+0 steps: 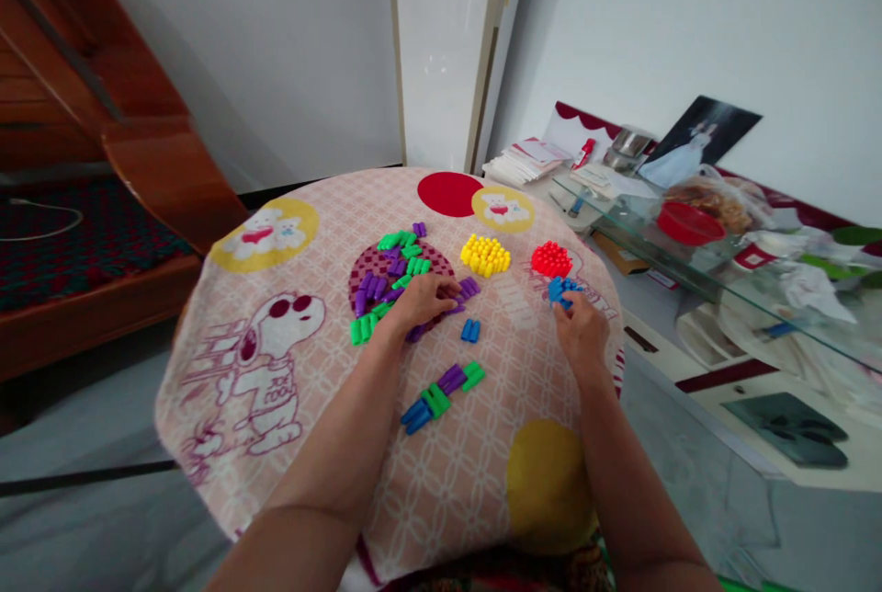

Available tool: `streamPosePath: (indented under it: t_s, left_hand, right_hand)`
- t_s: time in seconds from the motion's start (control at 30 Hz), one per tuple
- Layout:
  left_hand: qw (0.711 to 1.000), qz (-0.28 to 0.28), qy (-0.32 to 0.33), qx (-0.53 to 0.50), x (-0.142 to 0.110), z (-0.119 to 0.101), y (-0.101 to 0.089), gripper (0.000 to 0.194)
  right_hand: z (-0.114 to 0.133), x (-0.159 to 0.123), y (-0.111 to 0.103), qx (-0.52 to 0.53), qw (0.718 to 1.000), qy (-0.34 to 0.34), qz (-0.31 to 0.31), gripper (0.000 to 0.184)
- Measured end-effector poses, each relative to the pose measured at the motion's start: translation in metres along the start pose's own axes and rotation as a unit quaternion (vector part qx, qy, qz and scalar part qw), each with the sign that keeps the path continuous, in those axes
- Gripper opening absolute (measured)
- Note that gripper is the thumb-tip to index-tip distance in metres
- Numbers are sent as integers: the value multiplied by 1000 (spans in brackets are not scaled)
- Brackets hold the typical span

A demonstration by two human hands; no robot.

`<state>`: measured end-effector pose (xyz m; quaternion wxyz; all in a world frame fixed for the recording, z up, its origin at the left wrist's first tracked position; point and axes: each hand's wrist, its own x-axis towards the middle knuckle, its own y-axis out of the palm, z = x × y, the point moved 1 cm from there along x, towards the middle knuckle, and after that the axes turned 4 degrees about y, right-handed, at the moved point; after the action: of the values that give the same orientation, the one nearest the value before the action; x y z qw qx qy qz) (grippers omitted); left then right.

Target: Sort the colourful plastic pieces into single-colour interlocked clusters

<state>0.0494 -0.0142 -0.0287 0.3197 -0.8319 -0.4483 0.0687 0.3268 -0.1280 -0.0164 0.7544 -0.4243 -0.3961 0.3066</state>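
Observation:
My left hand (428,298) is closed in a pinch over the middle of the table, with a purple plastic building piece (457,307) at its fingertips. Just beyond it lie more purple pieces (469,286). To the right, the fingers of my right hand (582,332) are closed at a cluster of blue pieces (561,289), pinching one at its near edge. A joined pair of blue pieces (470,331) sits between my hands. Nearer to me is a diagonal row (441,397) of blue, green and purple pieces. Mixed green and purple pieces (378,298) lie left of my left hand.
Yellow pieces (486,255) and red pieces (551,258) form separate piles behind the blue ones. A patterned cloth (331,445) covers the table. On the right stands a glass-topped cabinet (778,298) with papers and a red bowl (690,222). A wooden sofa (152,169) is at left.

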Motion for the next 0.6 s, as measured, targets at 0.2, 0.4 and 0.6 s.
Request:
streamPosePath:
  t_s: [0.2, 0.4, 0.6]
  left_hand:
    - [1000, 1, -11, 3, 1, -2, 0, 30]
    - [1000, -6, -7, -3, 0, 0, 0, 30]
    - [1000, 3, -3, 17, 0, 0, -2, 31]
  right_hand:
    - [54, -39, 4, 141, 966, -157, 150, 29]
    - [100, -62, 17, 58, 955, -167, 238, 24]
    - [94, -64, 28, 183, 940, -148, 246, 10]
